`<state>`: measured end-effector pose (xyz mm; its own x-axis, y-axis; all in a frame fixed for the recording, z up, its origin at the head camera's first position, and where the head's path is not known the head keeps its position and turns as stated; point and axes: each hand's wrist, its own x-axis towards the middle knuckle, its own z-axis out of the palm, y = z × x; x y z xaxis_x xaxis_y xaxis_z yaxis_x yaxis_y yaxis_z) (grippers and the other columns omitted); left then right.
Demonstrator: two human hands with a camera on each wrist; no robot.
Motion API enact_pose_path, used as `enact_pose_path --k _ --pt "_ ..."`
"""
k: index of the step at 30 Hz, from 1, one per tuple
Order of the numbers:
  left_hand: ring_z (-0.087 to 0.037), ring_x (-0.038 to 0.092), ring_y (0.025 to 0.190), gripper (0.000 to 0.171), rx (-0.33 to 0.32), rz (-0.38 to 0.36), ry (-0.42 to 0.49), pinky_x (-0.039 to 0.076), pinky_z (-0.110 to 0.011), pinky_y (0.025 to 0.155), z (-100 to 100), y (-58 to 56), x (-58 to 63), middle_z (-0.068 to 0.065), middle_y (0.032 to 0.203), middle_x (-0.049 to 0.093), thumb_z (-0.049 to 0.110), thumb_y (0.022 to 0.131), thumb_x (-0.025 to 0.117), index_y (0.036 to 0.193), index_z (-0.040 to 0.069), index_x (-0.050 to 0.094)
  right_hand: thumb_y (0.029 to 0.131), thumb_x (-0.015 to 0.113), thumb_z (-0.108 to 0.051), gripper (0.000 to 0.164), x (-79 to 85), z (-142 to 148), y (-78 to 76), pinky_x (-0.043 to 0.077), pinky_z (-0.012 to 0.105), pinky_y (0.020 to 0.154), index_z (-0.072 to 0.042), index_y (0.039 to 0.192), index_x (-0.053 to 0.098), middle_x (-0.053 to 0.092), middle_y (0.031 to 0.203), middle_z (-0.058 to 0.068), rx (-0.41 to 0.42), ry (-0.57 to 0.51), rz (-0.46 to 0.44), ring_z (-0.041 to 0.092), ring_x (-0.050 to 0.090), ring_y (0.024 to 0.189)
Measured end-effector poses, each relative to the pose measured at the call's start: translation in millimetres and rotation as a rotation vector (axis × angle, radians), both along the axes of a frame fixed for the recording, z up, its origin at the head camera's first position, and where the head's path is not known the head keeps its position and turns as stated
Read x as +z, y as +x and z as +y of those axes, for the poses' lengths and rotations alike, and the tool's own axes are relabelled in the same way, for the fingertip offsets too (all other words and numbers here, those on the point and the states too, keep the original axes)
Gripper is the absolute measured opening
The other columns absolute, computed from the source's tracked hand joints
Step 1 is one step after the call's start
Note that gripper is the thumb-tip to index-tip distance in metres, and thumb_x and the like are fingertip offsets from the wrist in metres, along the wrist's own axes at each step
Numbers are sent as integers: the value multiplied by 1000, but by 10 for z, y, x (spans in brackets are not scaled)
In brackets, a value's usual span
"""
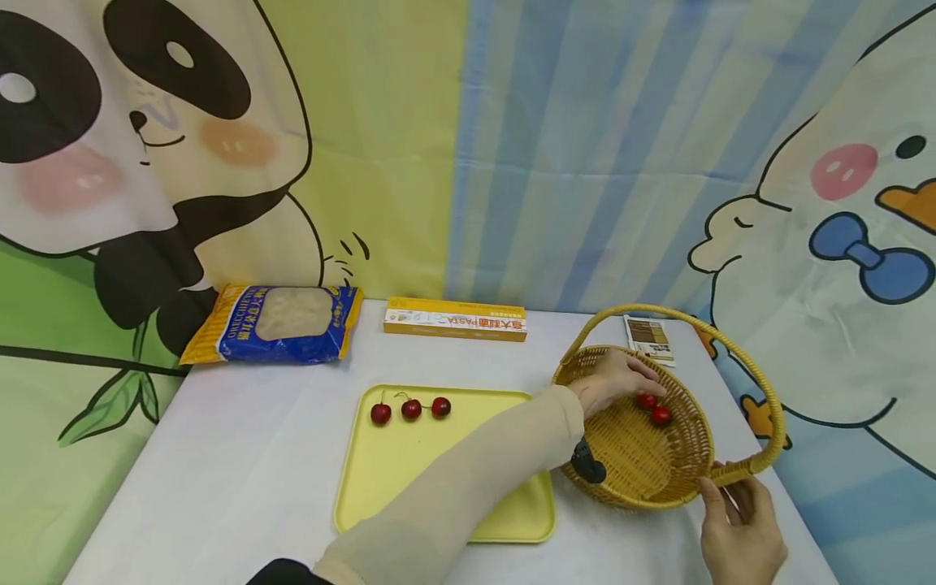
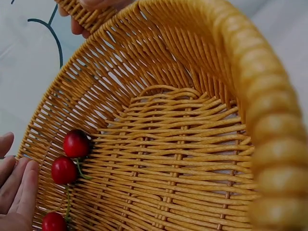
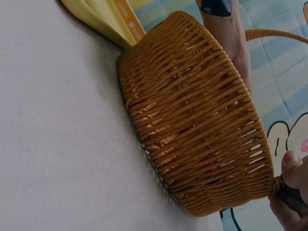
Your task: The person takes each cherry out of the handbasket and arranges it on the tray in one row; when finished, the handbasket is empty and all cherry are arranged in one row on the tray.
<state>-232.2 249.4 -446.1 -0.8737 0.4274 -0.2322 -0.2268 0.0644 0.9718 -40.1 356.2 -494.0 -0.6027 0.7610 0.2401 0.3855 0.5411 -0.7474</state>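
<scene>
A round wicker basket point(image 1: 632, 463) with a tall arched handle point(image 1: 760, 390) stands at the right of the table. Inside it lie red cherries point(image 1: 660, 416); three cherries point(image 2: 64, 170) show by the basket wall in the left wrist view. My left hand point(image 1: 617, 380) reaches over the rim, its fingers point(image 2: 24, 190) extended beside the cherries, with nothing visible between them. My right hand point(image 1: 744, 528) pinches the handle's lower end where it meets the rim. From outside, the right wrist view shows the woven wall point(image 3: 192, 120) and the right thumb point(image 3: 293, 168) at the handle.
A yellow tray point(image 1: 409, 504) lies left of the basket, partly under my left forearm, with three cherries point(image 1: 411, 409) near its back edge. Behind stand a blue-and-yellow pasta bag point(image 1: 285, 325) and a pasta box point(image 1: 455, 319). A printed card point(image 1: 649, 340) lies behind the basket.
</scene>
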Motion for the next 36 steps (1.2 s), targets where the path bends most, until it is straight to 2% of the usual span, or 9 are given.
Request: enact_pose_path --k 3,5,9,13,16,22,28,33,36 --pt "-39 71 101 12 -4 -16 18 58 -55 92 4 8 -21 0 90 72 2 86 85 96 -2 82 104 64 -16 47 2 -8 -4 50 20 104 -9 149 52 63 145 15 12 14 17 35 63 132" --pt "-41 71 101 13 -5 -11 21 59 -56 91 17 18 -40 -3 87 73 1 85 85 97 -4 81 103 65 -16 47 1 -5 -1 50 15 102 -10 148 53 64 144 16 18 17 29 30 64 132" --pt "-41 71 100 13 7 -14 5 59 -55 91 55 12 -84 -2 77 71 0 84 86 96 -4 81 102 68 -16 47 7 -3 -21 48 8 99 -11 147 55 65 143 16 33 24 43 24 65 131" --pt "-40 72 96 12 24 -18 -49 60 -54 89 109 -13 -140 -4 72 70 1 83 87 93 -2 82 102 66 -18 48 24 -15 -44 49 12 100 -10 148 54 64 144 15 36 12 22 33 64 132" --pt "-34 72 89 11 15 -8 -98 61 -52 87 166 -14 -164 -3 80 72 2 82 88 91 1 82 103 65 -18 48 31 -18 -37 49 15 102 -9 148 53 64 145 16 25 0 9 35 63 132" --pt "-14 66 91 10 -42 84 -281 61 -35 81 280 53 -175 5 106 74 9 80 92 85 10 85 102 67 -18 47 22 -13 9 49 13 100 -8 147 55 65 142 18 0 -13 12 35 63 132" --pt "-10 66 102 12 -142 259 -414 57 -26 79 260 93 -184 9 104 76 14 80 93 89 15 85 102 68 -16 48 25 -25 3 50 15 100 -9 148 56 64 143 19 -15 -28 20 36 63 132" --pt "-8 66 99 12 -220 275 -462 55 -24 76 255 88 -225 10 103 76 18 81 92 91 17 86 103 66 -18 48 27 -27 -15 50 21 104 -9 149 55 63 144 20 -20 -35 4 38 62 133" --pt "-9 64 110 13 -238 264 -495 56 -24 83 285 96 -241 11 109 75 22 81 93 93 19 86 105 63 -19 49 22 -21 -7 49 29 107 -8 151 52 61 146 21 -24 -54 -10 39 60 135"
